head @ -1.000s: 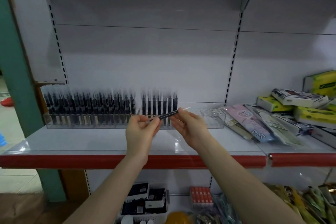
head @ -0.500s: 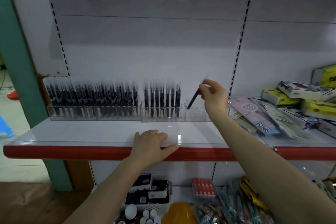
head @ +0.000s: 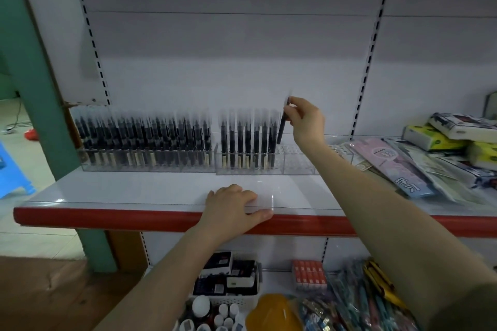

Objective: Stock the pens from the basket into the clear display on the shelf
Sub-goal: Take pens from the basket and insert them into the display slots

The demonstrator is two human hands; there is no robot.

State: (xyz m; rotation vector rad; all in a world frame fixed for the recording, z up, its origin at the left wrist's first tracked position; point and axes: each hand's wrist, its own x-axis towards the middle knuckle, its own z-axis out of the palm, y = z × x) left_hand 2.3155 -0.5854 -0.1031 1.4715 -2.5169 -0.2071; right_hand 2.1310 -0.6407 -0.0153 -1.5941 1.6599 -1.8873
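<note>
Pen (head: 282,122) is now near vertical, pinched at its top end between the thumb and fingertips of the right hand (head: 306,122). Half a second ago it hung at a clear slant from those same fingers, further right of the standing row; a second ago both hands held it low in front of the display. So it has gone from a two-hand adjustment to one-hand alignment.

Lower tip sits below the fingers, right at the edge of the last standing pens in the clear display (head: 269,161). Can't tell if the tip has entered a hole yet; motion blur and the clear plastic hide it. My read: it's lined up over the next free slot, just right of the filled columns.

Left hand (head: 234,208) has let go of the pen since a second ago. It lies flat and empty on the shelf (head: 134,191) front edge, fingers spread, thumb over the red trim. Same spot as half a second ago, likely bracing.

Display: left block full, right block partly filled, empty holes under and right of the right-hand fingers. White basket (head: 228,301) sits on the lower level below the left wrist; can't make out pens in it.

Next: straight drop, then release.
</note>
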